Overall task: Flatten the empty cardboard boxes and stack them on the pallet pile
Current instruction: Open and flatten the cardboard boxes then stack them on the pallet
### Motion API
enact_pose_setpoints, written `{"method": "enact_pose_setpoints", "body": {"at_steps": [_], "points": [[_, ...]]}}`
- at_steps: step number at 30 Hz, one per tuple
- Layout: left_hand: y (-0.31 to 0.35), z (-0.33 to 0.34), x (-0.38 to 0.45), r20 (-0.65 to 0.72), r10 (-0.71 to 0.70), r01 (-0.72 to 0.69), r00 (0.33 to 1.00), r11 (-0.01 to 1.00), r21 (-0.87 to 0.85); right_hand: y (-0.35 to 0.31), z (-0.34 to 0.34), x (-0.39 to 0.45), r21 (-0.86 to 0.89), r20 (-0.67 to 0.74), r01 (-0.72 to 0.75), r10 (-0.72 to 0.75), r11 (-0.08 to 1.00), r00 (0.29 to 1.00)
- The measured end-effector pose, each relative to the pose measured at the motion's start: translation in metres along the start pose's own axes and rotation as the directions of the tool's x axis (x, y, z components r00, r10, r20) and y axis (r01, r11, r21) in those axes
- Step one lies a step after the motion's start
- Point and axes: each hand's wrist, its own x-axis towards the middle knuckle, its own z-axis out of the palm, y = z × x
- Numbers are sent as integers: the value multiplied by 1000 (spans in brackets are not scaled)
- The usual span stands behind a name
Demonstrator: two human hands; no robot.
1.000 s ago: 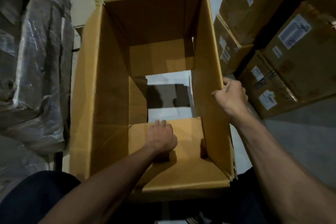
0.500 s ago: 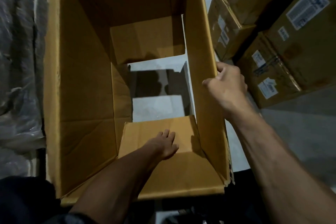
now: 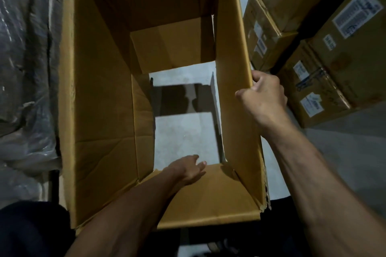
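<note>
A large brown cardboard box (image 3: 100, 94) stands open in front of me, and I look straight down into it. Its bottom flaps are pushed apart, so the grey floor (image 3: 186, 133) shows through the gap. My left hand (image 3: 188, 170) reaches deep inside with straight fingers pressing on the near bottom flap (image 3: 211, 190). My right hand (image 3: 264, 95) grips the top rim of the box's right wall, thumb inside and fingers curled over the outside.
Stacked sealed cartons with white labels (image 3: 325, 52) stand close on the right. Plastic-wrapped goods (image 3: 25, 64) line the left side. Bare concrete floor (image 3: 344, 144) lies at the right, below the cartons. My dark trousers (image 3: 31, 229) are at the bottom.
The box has come closer and now fills more of the view. My left hand has pushed the near bottom flap further down, widening the floor gap. My right hand keeps its hold on the rim.
</note>
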Motion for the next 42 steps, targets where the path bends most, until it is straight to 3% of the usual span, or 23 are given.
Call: {"method": "enact_pose_setpoints", "body": {"at_steps": [2, 5, 10, 13, 15, 17, 20, 25, 33, 37, 42], "points": [[1, -18, -13, -203, 27, -23, 979, 1000, 20, -1, -1, -1, -2, -17, -2, 2, 1000, 1000], [3, -51, -41, -482, 57, -59, 874, 998, 11, -3, -2, -1, -7, -44, -13, 13, 1000, 999], [-4, -103, -99, -797, 153, 64, 584, 970, 234, -8, -7, -9, 29, -54, -35, 36, 999, 998], [-18, -131, -137, -917, 151, 170, 369, 959, 227, -13, -12, -15, 59, -81, -45, 50, 997, 995], [-34, -148, -157, -952, 124, 169, 279, 970, 175, -14, -15, -17, 74, -104, -45, 52, 996, 993], [-50, -162, -169, -955, -10, 116, 296, 993, 26, -16, -18, -19, 101, -131, -42, 55, 994, 990], [-59, -172, -176, -868, -234, -62, 438, 955, -289, -23, -21, -18, 148, -170, -48, 73, 988, 983], [-62, -162, -183, -824, -67, -244, 563, 939, -243, -43, -22, -13, 169, -223, -6, 44, 986, 974], [-53, -122, -187, -797, 144, -422, 587, 894, -150, -85, -19, -3, 185, -182, 80, -46, 980, 982], [-44, -101, -182, -775, 278, -449, 568, 894, -9, -98, -11, 8, 151, -163, 104, -79, 983, 983], [-22, -72, -179, -610, 285, -419, 739, 904, -85, -114, 1, 18, 148, -172, 70, -44, 987, 984]]}}
